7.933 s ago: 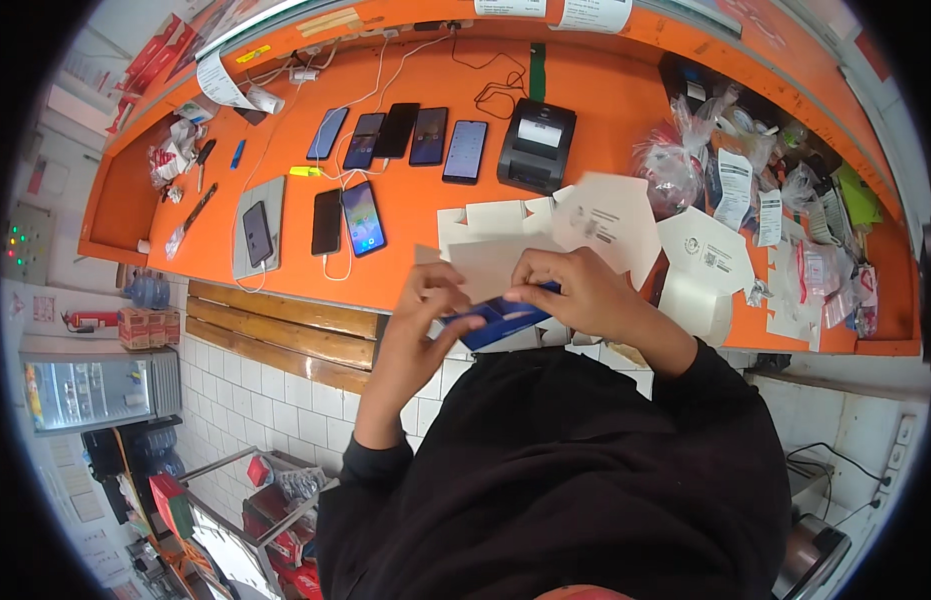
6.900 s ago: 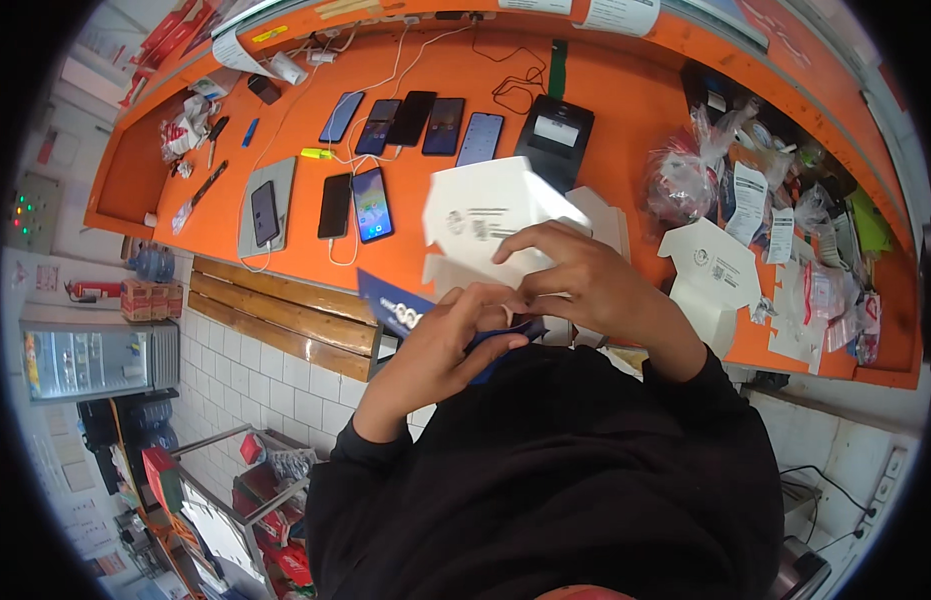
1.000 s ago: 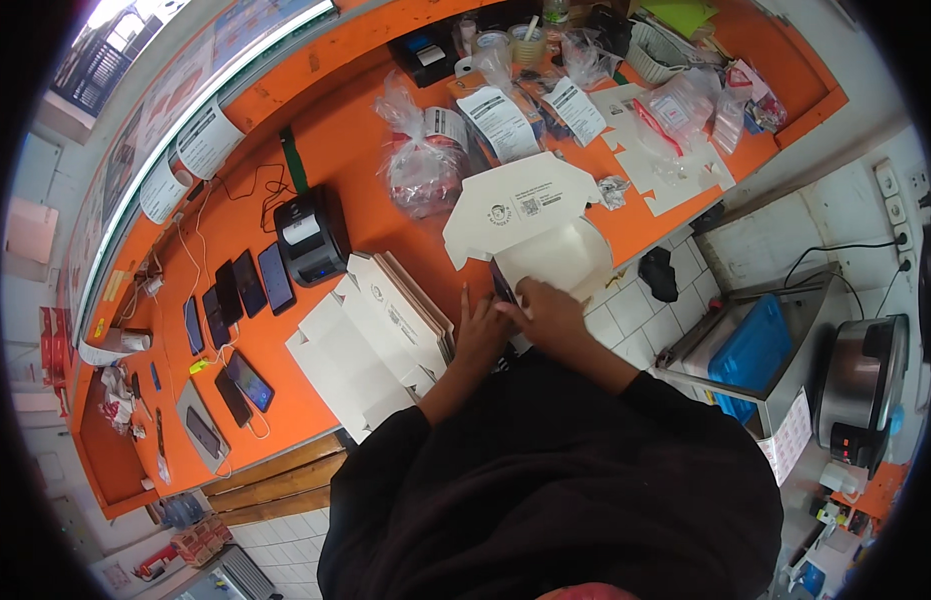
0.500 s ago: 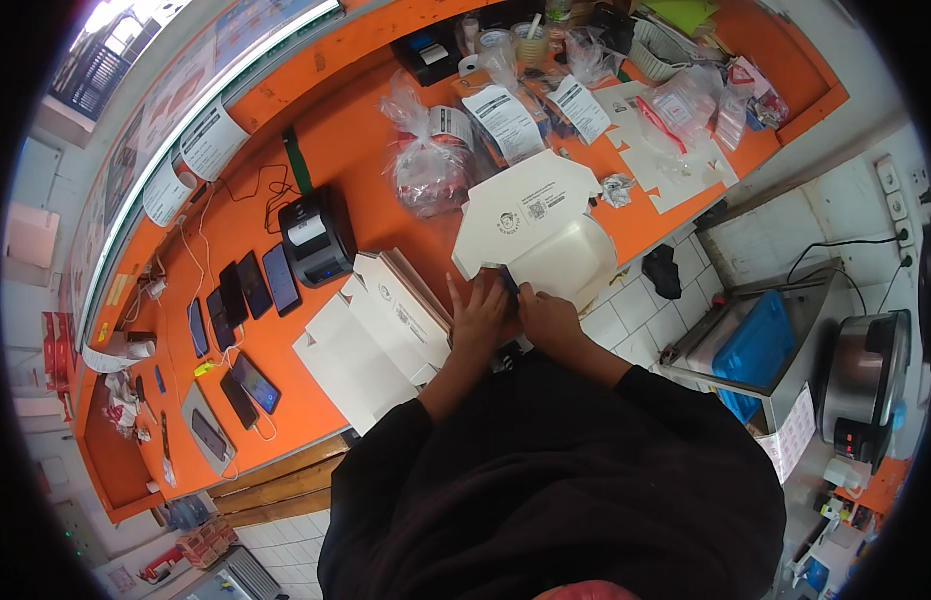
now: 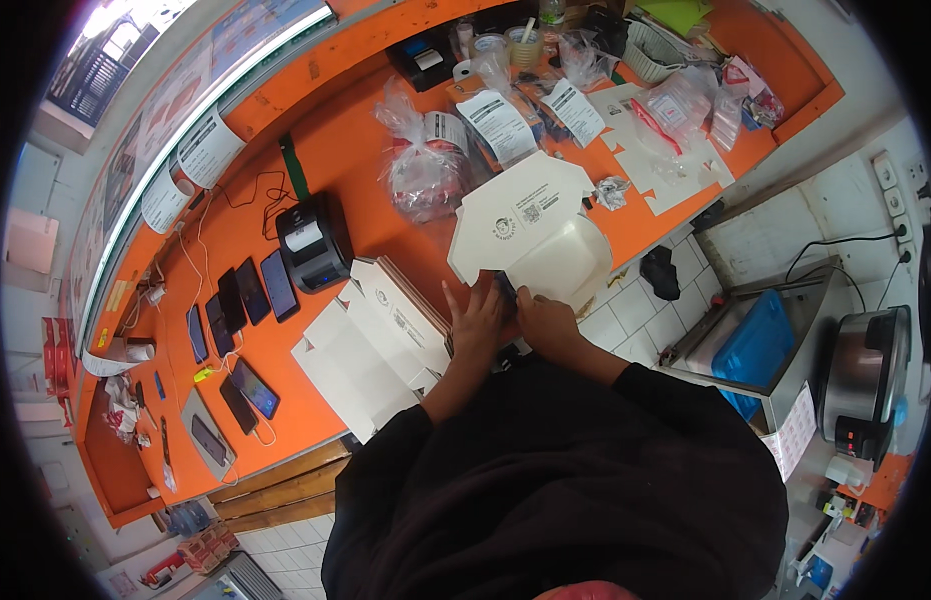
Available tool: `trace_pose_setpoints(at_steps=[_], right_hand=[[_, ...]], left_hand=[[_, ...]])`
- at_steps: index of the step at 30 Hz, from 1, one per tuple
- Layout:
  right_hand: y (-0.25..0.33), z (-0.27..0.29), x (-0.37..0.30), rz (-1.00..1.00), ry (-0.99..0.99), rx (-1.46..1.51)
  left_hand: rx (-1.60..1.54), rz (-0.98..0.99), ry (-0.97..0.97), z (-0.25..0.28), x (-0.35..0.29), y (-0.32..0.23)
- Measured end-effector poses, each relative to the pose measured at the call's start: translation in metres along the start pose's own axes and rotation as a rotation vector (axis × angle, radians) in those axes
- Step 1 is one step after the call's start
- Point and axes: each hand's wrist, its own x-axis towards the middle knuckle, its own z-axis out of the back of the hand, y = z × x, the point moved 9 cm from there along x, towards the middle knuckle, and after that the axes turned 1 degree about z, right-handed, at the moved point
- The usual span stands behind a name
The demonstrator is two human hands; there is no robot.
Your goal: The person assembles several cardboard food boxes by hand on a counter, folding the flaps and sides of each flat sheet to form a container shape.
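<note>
Leaning over the orange counter (image 5: 385,228) in black sleeves. Spreading the left hand (image 5: 474,327) with fingers parted and pointing away from the body, beside a dark blue piece (image 5: 506,292). Curling the right hand (image 5: 547,325) inward on the other side of it — impossible to tell whether pinching the blue piece or only touching it, with the fingertips partly hidden. Placing the piece between both hands, at the near left corner of a white box (image 5: 565,265) with its lid tipped back. To the left, near the left wrist, stacked with white cardboard (image 5: 380,340); farther left, set with a black printer (image 5: 313,242) and several phones (image 5: 278,285). Beyond the lid, strewn with clear plastic bags (image 5: 425,175).
</note>
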Motion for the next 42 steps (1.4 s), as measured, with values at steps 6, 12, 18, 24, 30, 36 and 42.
trace_pose_setpoints(at_steps=[6, 12, 18, 24, 30, 36, 42], right_hand=[[-0.003, -0.012, 0.008, -0.002, 0.055, -0.042], [-0.014, -0.007, 0.019, -0.032, 0.29, 0.19], [-0.121, 0.11, 0.031, -0.226, -0.727, -0.06], [-0.162, 0.041, 0.036, -0.421, -0.33, 0.057], [-0.15, 0.035, 0.025, -0.386, -0.378, 0.072], [-0.149, 0.036, 0.02, -0.309, -0.416, 0.089], [-0.145, 0.032, 0.017, -0.399, -0.298, 0.126]], left_hand=[[-0.058, 0.025, 0.075, 0.001, 0.002, -0.001], [-0.116, 0.029, 0.046, 0.001, -0.002, 0.002], [-1.091, 0.604, 0.016, 0.004, 0.007, 0.022], [-1.199, 0.823, -0.143, -0.07, 0.038, 0.05], [-1.151, 0.854, -0.15, -0.067, 0.045, 0.063], [-1.341, 0.851, -0.217, -0.068, 0.048, 0.069], [-1.292, 0.861, -0.295, -0.087, 0.047, 0.077]])
